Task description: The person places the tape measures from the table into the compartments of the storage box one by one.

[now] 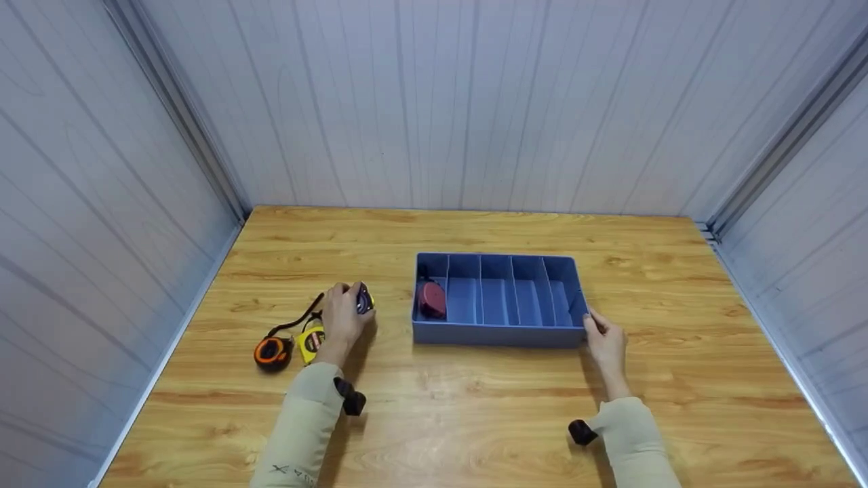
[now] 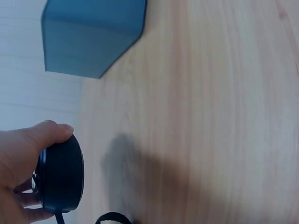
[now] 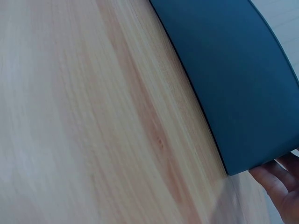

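Note:
My left hand (image 1: 341, 318) grips a dark tape measure (image 1: 365, 299) with a yellow edge, above the table left of the box. In the left wrist view the tape measure (image 2: 62, 173) shows its black side, with the thumb on top and a cord below. Just beside that hand lie a yellow tape measure (image 1: 311, 343) and an orange-and-black tape measure (image 1: 272, 353) with a black strap. My right hand (image 1: 607, 341) holds the near right corner of the blue divided box (image 1: 498, 335). A red tape measure (image 1: 432, 299) sits in its leftmost compartment.
The box has several compartments in a row, split by thin dividers (image 1: 481, 298). Pale panel walls (image 1: 434, 108) enclose the wooden table (image 1: 468, 420) at the back and both sides. A black wrist camera (image 1: 350, 397) is on the left sleeve, another (image 1: 582, 432) on the right.

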### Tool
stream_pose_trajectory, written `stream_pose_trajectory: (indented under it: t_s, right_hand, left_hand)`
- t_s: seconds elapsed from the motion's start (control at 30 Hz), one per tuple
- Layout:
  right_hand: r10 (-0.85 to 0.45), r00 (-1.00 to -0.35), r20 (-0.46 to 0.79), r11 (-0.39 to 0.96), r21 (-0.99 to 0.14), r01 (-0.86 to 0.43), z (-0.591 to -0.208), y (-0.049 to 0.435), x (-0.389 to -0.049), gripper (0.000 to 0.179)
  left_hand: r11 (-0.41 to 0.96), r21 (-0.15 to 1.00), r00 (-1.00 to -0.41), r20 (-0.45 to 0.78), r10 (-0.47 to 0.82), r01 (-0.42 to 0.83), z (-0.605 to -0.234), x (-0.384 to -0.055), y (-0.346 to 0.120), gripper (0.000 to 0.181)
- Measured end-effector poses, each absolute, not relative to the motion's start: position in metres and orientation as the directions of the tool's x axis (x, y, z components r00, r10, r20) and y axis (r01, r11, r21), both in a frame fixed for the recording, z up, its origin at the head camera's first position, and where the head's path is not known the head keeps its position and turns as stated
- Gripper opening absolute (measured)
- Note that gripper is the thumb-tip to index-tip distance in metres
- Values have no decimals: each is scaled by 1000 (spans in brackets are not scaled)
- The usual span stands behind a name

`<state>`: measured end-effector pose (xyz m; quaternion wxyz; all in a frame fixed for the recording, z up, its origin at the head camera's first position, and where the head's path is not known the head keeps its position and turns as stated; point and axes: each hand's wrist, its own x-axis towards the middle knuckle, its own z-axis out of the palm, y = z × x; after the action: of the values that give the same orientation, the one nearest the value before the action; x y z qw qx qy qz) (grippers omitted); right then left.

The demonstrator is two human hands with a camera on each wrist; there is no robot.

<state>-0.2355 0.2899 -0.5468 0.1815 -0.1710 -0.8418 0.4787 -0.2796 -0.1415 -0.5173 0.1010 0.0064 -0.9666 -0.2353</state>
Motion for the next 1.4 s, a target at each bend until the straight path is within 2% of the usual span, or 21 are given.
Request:
stream_pose_trajectory:
  t_s: [0.17, 0.87, 1.4]
  right_hand:
    - [467, -873, 144, 479, -870, 113, -547, 290, -235, 31]
    - [460, -878, 130, 495, -859, 132, -549, 289, -233, 31]
    - [454, -882, 124, 459, -881, 113, -547, 290, -233, 33]
  left_hand:
    - [863, 505, -976, 202, -85, 29, -513, -275, -136, 58]
    - [820, 563, -924, 361, -128, 107, -499, -253, -118, 59]
    - [772, 612, -910, 398, -117, 169, -482, -243, -92, 60]
